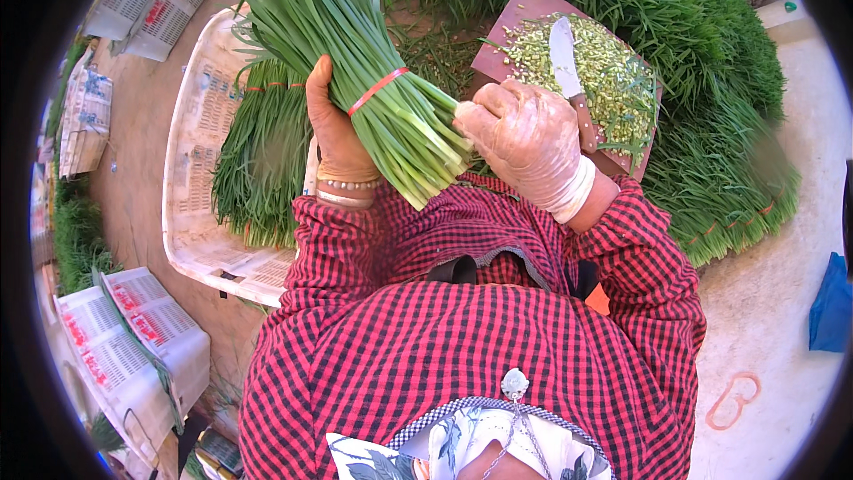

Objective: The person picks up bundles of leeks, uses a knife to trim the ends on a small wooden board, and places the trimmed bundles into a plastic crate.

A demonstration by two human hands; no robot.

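A bundle of long green leaves, which look like garlic chives (353, 47), is held up before my chest. One red band (378, 89) circles it near the pale cut ends. My left hand (336, 123) is bare, wears a bracelet and grips the bundle from below and the left. In a thin translucent glove, my right hand (526, 140) has its fingers curled at the pale stem ends; whether it pinches a stem is hidden. Beyond that hand a knife (566, 60) with a wooden handle rests on a reddish board (513, 13) strewn with chopped stem pieces (613, 73).
At left stands a white plastic crate (193, 213) holding banded bundles (266, 147). A large heap of loose and banded greens (706, 80) fills the far right. Upturned white crates (133, 327) sit at lower left. A blue bag (830, 307) lies at the right edge.
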